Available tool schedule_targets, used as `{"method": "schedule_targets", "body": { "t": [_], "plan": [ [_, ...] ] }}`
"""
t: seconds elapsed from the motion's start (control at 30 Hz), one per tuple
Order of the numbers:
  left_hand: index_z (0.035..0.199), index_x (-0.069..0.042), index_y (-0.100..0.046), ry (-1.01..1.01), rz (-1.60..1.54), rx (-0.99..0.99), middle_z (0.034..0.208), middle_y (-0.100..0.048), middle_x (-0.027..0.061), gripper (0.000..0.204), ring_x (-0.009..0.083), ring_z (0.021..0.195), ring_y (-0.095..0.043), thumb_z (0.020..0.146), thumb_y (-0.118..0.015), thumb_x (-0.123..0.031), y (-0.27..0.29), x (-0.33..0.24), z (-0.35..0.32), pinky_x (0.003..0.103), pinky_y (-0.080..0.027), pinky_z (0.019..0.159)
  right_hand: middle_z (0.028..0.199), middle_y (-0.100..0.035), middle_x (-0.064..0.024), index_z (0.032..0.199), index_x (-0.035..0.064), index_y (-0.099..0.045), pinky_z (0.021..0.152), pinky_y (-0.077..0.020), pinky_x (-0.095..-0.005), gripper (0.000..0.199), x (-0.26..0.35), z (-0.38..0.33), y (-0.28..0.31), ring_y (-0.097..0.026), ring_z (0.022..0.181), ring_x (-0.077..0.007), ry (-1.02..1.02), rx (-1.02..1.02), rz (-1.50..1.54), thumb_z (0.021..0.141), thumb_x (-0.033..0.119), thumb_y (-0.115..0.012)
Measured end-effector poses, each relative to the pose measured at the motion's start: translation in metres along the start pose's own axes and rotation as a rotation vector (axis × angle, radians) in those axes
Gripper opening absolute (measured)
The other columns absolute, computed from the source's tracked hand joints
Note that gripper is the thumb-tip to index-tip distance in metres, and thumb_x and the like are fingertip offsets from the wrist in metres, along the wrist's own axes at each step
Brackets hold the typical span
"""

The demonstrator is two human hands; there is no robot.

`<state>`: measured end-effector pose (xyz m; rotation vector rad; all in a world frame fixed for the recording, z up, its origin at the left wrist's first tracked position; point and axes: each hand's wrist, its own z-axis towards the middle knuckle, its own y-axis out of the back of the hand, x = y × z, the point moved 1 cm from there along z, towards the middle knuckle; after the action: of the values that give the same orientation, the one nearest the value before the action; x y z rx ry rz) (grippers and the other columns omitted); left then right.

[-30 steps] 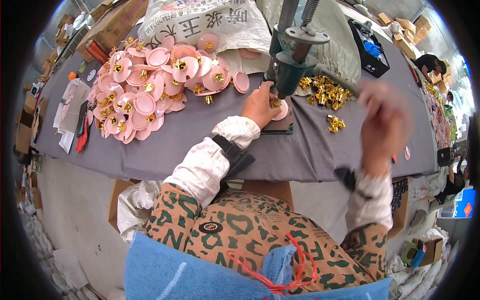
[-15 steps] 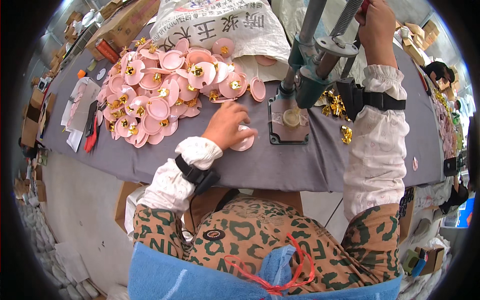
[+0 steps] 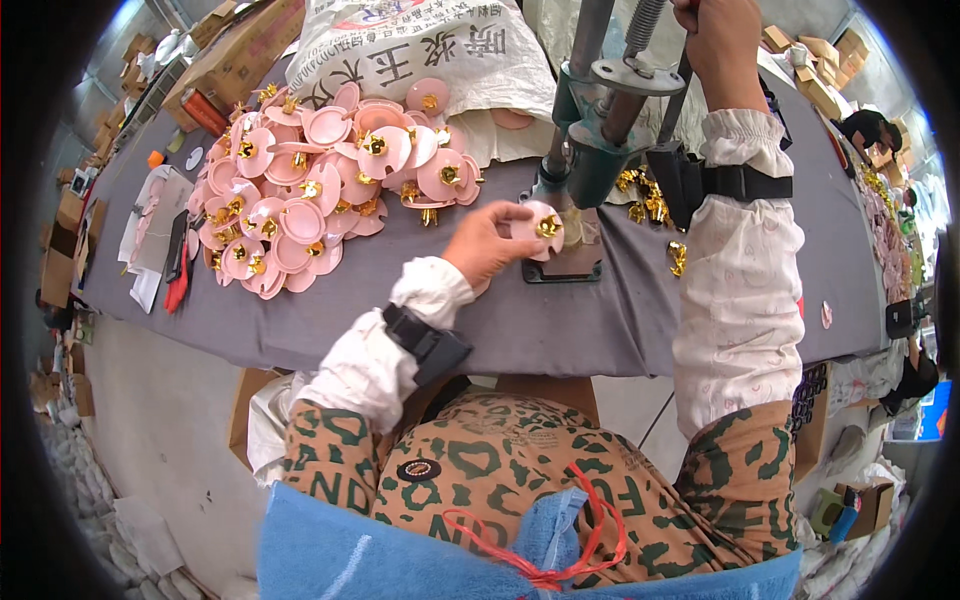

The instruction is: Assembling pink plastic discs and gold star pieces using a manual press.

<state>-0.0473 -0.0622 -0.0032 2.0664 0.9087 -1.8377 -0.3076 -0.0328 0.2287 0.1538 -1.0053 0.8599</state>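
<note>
Near the centre of the frame, the left hand (image 3: 487, 243) pinches the rim of a pink disc (image 3: 530, 238) with a gold clip (image 3: 548, 226) on its face, just in front of the green press (image 3: 597, 155), while at upper right the right hand (image 3: 727, 45) is curled round the press lever (image 3: 677, 103). The step in hand looks like handling this disc beside the base plate (image 3: 560, 277); moving it seems to call for a light, steady pinch, clear of the press head.

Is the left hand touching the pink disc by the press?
Touching: the head view shows the left hand pinching the disc by its left edge.
</note>
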Motion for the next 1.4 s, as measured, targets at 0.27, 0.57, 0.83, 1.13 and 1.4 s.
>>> {"method": "schedule_targets", "body": {
  "t": [0.27, 0.57, 0.83, 1.13, 1.4],
  "plan": [
    [0.096, -0.008, -0.072, -0.624, 0.869, -0.392, 0.11, -0.064, 0.0114, 0.036, 0.0312, 0.107, -0.056, 0.067, -0.081, -0.025, -0.032, 0.044, 0.036, 0.04, -0.044, 0.093, 0.065, -0.056, -0.0014, 0.093, 0.0035, -0.063, 0.036, -0.0286, -0.0184, 0.016, 0.003, 0.0, -0.001, -0.047, 0.047, -0.0062, 0.016, 0.068, -0.009, 0.088, 0.012, -0.051],
    [0.105, -0.007, -0.066, -0.609, 0.991, -0.399, 0.112, -0.063, 0.0097, 0.048, 0.0312, 0.109, -0.053, 0.064, -0.081, -0.028, -0.028, 0.035, 0.032, 0.041, -0.043, 0.093, 0.088, -0.06, -0.0136, 0.112, 0.0015, -0.06, 0.086, -0.047, -0.0429, 0.029, 0.048, -0.142, 0.046, -0.059, 0.09, -0.0277, 0.37, 0.056, -0.136, 0.097, 0.019, -0.041],
    [0.116, -0.004, -0.058, -0.472, 0.772, -0.195, 0.1, -0.066, 0.0137, 0.055, 0.0329, 0.099, -0.06, 0.067, -0.078, -0.021, -0.045, 0.017, 0.037, 0.041, -0.048, 0.087, 0.075, -0.062, -0.0078, 0.085, 0.0046, -0.067, 0.106, -0.0352, -0.0537, 0.015, 0.02, -0.297, 0.11, -0.061, 0.092, -0.027, 0.23, 0.301, -0.461, 0.082, 0.009, -0.053],
    [0.115, -0.006, -0.056, -0.458, 0.783, -0.3, 0.091, -0.065, 0.0141, 0.05, 0.0348, 0.09, -0.062, 0.071, -0.075, -0.019, -0.04, 0.035, 0.044, 0.042, -0.05, 0.08, 0.086, -0.065, -0.0114, 0.105, -0.0051, -0.063, 0.054, -0.0497, -0.0248, 0.022, 0.048, -0.069, 0.009, -0.059, 0.061, -0.0117, 0.292, 0.124, -0.115, 0.094, 0.009, -0.05],
    [0.123, 0.0, -0.055, -0.136, 0.297, -0.102, 0.097, -0.068, 0.011, 0.043, 0.0119, 0.077, -0.063, 0.084, -0.068, -0.011, 0.036, -0.033, -0.01, 0.025, -0.052, 0.062, 0.103, -0.07, -0.0056, 0.101, 0.0019, -0.068, 0.066, -0.0526, -0.0265, 0.024, -0.001, 0.013, 0.028, -0.066, 0.084, -0.0123, 0.83, 0.275, -1.076, 0.079, -0.006, -0.063]
  ]
}}
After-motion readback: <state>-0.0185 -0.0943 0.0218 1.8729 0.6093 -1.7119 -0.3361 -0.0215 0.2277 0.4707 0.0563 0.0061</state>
